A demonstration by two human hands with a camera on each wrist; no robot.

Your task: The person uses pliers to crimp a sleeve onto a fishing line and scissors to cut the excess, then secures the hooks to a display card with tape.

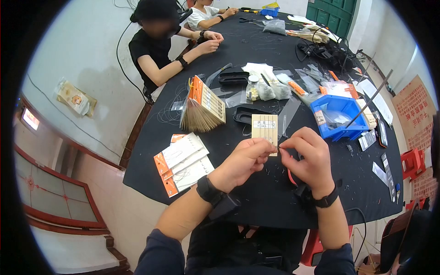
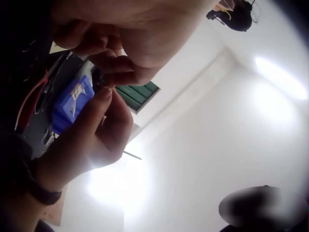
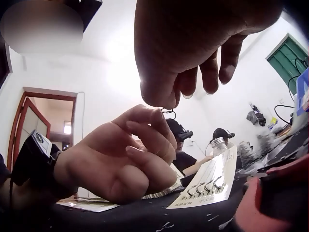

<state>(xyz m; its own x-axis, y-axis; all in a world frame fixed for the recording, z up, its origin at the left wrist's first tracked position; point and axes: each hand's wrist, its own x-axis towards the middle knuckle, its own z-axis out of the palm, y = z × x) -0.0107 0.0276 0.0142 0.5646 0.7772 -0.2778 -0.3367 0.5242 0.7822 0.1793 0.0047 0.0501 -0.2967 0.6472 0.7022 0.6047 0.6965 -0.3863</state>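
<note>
My left hand (image 1: 245, 158) and right hand (image 1: 309, 153) meet fingertip to fingertip over the front of the table. Between them is a small dark fishhook (image 3: 169, 114), its curve showing in the right wrist view. Left thumb and index finger pinch it from one side; right thumb and index finger pinch it from the other. Most of the hook is hidden by the fingertips. Just beyond them lies a cream card (image 1: 264, 126) with printed characters and a 12; several hooks (image 3: 205, 187) sit in a row along its near edge in the right wrist view.
To the left lie orange-and-white hook packets (image 1: 183, 160) and a fanned stack of cards (image 1: 204, 107) with loose line. A blue bin (image 1: 341, 130) stands right, a rod leaning across it. Red-handled pliers (image 3: 256, 205) lie close by the right hand. Another person (image 1: 158, 50) works across the table.
</note>
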